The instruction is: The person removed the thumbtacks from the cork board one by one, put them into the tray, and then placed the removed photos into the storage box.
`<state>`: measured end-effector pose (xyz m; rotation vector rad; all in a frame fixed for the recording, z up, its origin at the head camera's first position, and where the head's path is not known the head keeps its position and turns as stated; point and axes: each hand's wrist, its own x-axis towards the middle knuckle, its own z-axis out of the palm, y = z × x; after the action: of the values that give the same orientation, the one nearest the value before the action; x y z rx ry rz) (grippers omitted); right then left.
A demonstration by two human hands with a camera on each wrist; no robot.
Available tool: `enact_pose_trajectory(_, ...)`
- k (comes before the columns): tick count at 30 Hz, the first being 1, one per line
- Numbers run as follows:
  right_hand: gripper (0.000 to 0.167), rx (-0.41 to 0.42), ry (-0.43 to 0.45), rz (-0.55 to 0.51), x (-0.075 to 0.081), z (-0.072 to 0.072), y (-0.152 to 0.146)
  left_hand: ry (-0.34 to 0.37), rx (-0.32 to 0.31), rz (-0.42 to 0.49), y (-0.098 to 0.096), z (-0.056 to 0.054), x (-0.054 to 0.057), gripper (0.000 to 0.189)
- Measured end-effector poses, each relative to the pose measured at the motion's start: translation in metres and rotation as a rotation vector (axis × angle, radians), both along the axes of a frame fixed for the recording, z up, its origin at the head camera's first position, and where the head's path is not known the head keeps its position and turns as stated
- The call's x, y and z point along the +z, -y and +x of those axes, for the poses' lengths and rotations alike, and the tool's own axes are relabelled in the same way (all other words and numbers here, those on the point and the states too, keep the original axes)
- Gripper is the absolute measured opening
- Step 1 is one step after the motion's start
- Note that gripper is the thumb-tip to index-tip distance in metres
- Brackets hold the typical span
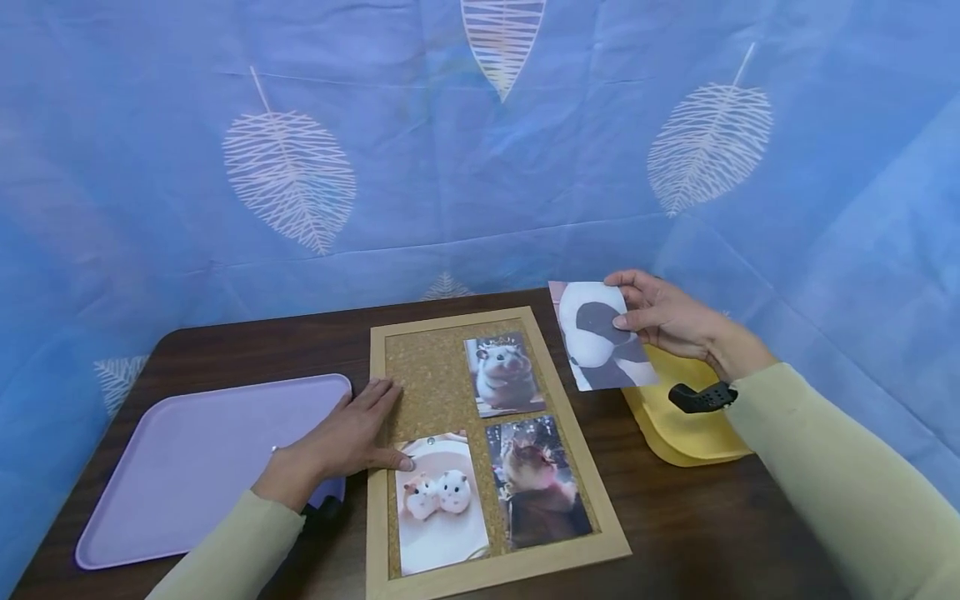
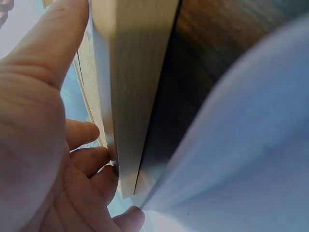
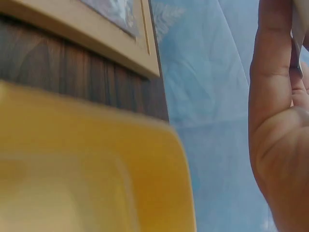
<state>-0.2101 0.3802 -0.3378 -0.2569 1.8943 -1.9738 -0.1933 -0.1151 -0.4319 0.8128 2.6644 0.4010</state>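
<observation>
My right hand (image 1: 660, 312) pinches a photo print (image 1: 596, 333) by its right side, thumb in front, raised above the yellow tray (image 1: 651, 433). The print shows a white and dark grey animal. My left hand (image 1: 348, 437) rests on the left edge of a wood-framed cork board (image 1: 427, 367), its thumb at a photo of two small hamsters (image 1: 438, 508). Two more photos lie on the cork: a crowned hamster (image 1: 506, 375) at upper right and a darker hamster picture (image 1: 536, 483) below it. In the left wrist view, the left fingers (image 2: 91, 159) lie along the frame's side.
A lilac tray (image 1: 210, 467) lies on the dark wooden table (image 1: 247, 346), left of the board. Behind the table hangs a blue cloth (image 1: 420, 167) with white leaf prints. The yellow tray stands close to the right of the board.
</observation>
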Motion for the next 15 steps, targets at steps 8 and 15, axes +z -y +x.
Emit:
enact_pose_trajectory(8,0.053,-0.029,-0.048,0.079,-0.003,0.018,-0.032,0.003,-0.003,0.013,0.002,0.000,0.000,0.120)
enact_pose_trajectory(15,0.056,-0.087,-0.080,0.152,0.000,0.032,-0.059,0.003,-0.009,0.025,0.002,0.000,-0.002,0.119)
